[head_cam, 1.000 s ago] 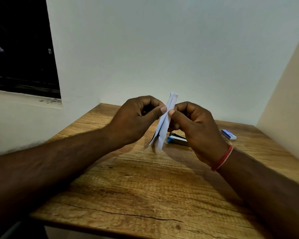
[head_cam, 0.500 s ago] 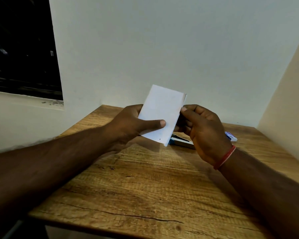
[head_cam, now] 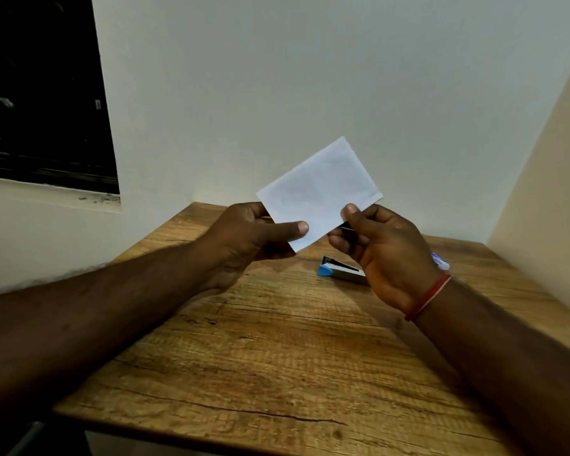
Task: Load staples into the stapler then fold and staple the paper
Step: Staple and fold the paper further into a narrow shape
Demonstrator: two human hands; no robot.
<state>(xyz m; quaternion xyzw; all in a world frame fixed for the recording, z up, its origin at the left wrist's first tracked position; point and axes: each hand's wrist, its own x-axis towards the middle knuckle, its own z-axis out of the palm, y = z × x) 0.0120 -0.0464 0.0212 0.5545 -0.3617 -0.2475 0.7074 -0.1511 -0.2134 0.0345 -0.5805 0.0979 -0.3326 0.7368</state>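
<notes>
Paper (head_cam: 320, 192), white and folded into a small rectangle, is held up in the air above the far half of the wooden table (head_cam: 277, 357), tilted so that one corner points up toward the wall (head_cam: 310, 77). The left hand (head_cam: 244, 238) grips its lower left corner: the thumb (head_cam: 290, 230) lies across the near face and the fingers curl behind the sheet. The right hand (head_cam: 385, 248) pinches the lower right edge between its thumb tip (head_cam: 351, 212) and the fingers behind, which are mostly hidden by the paper. A red thread band (head_cam: 428, 296) circles the right wrist.

Below the paper, the stapler (head_cam: 339, 273) lies flat on the table toward the far right corner, touched by neither hand. Its blue end points left and its metal body runs right, where the right hand covers the rest of it. Whether it is loaded cannot be told. A small blue and white staple box (head_cam: 441, 263) shows just past the right wrist, near the table's right edge, largely hidden by the hand.

A dark window (head_cam: 40, 93) sits in the wall beyond the table's far left corner.
</notes>
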